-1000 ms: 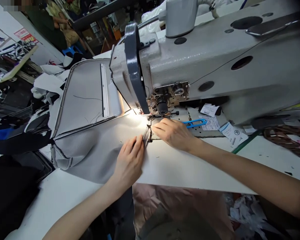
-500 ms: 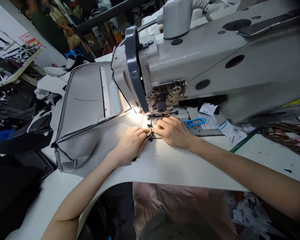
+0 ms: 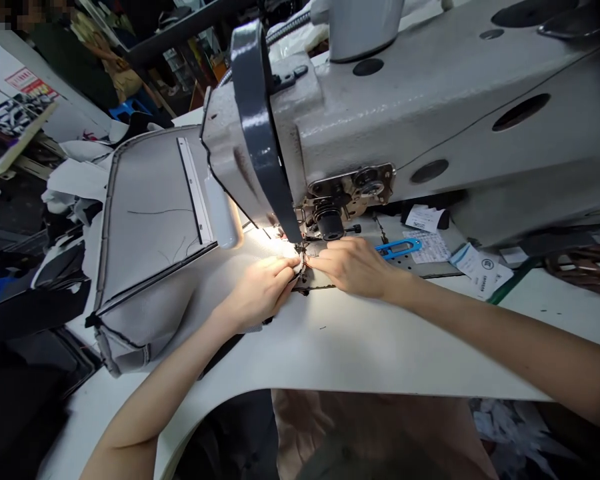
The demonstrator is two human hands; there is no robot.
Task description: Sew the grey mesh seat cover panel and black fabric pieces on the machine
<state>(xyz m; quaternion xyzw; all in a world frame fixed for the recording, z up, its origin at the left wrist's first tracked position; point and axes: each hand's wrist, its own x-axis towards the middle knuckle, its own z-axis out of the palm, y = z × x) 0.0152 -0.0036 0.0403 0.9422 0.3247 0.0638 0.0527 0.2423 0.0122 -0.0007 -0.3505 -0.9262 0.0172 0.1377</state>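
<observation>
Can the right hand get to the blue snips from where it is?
Probably yes. The blue snips lie on the machine bed just beyond the right hand, with nothing between them, though its fingers are pinching the grey fabric near the needle.

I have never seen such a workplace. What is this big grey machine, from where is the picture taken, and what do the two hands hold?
The picture comes from a camera worn on the person's head, looking down at their own hands. The big grey body is an industrial sewing machine on a white table. The left hand and right hand meet just under the needle, pinching the edge of a grey fabric piece with dark piping, lit by a small lamp. Blue thread snips and paper labels lie beside the right hand.
</observation>
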